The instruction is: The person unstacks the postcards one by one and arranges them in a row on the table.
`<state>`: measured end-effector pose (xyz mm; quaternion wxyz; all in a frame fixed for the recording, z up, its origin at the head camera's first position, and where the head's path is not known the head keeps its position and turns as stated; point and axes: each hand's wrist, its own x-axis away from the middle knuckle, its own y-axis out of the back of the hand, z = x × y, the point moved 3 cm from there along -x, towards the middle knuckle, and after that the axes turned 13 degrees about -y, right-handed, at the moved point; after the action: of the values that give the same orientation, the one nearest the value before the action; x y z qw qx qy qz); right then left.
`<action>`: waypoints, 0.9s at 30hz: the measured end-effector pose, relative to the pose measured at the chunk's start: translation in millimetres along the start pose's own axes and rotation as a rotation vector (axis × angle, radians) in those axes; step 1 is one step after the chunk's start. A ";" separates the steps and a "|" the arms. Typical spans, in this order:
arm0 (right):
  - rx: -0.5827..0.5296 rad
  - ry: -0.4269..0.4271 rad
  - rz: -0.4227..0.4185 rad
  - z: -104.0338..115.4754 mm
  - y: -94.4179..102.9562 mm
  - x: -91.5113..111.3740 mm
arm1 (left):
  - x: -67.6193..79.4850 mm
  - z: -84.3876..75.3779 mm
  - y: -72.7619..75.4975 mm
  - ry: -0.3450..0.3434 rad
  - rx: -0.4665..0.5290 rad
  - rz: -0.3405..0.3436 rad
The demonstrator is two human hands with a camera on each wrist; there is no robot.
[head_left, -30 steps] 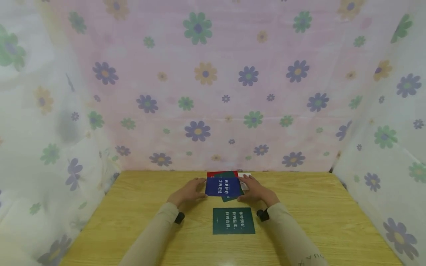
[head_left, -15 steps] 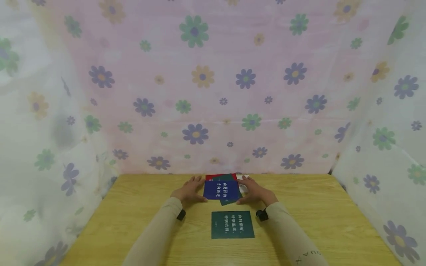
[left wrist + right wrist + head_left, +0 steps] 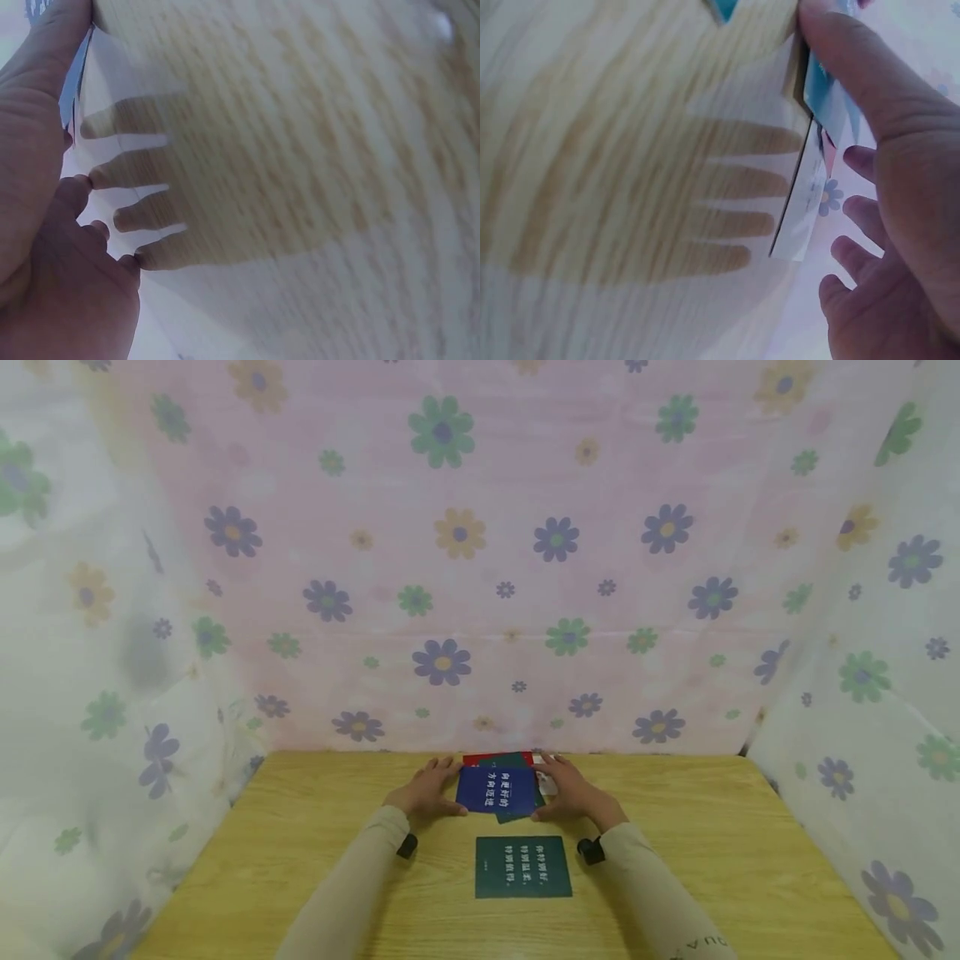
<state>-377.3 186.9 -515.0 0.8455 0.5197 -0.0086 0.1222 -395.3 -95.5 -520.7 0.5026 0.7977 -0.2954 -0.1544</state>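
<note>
A dark blue card (image 3: 497, 790) with white Chinese writing lies over a green card (image 3: 517, 760), a red card (image 3: 472, 760) and a white card (image 3: 547, 785) at the table's back edge. My left hand (image 3: 426, 792) borders the blue card's left edge, fingers spread and thumb at its near corner. On the other side my right hand (image 3: 576, 793) has its thumb by the near right corner and its index finger by the far one. Both hands' fingers are extended, also in the wrist views. Nearer me, a second green card (image 3: 522, 867) lies flat between my forearms.
The wooden table (image 3: 300, 868) ends at a flower-patterned cloth (image 3: 480, 610) behind, with more cloth at both sides. Dark wrist cameras sit under both wrists, the right one (image 3: 591, 849) close to the nearer green card.
My left fingers have loosened and spread away from the blue card's left edge. The blue card has shifted slightly left over the pile. The nearer green card has stayed put.
</note>
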 end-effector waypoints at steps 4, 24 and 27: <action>0.004 0.023 -0.027 0.8 -1.0 0.1 | 0.1 3.3 -0.4 -0.004 0.016 -0.005; -0.017 0.084 -0.079 -0.4 -6.4 -5.0 | 5.9 5.3 -4.7 -0.012 0.107 -0.060; -0.026 0.088 -0.087 -1.0 -5.4 -3.1 | 9.1 6.8 -4.0 -0.043 0.124 -0.062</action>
<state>-379.3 184.8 -520.6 0.8563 0.5027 0.0494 0.1079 -390.7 -104.7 -526.9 0.4408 0.8325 -0.2902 -0.1685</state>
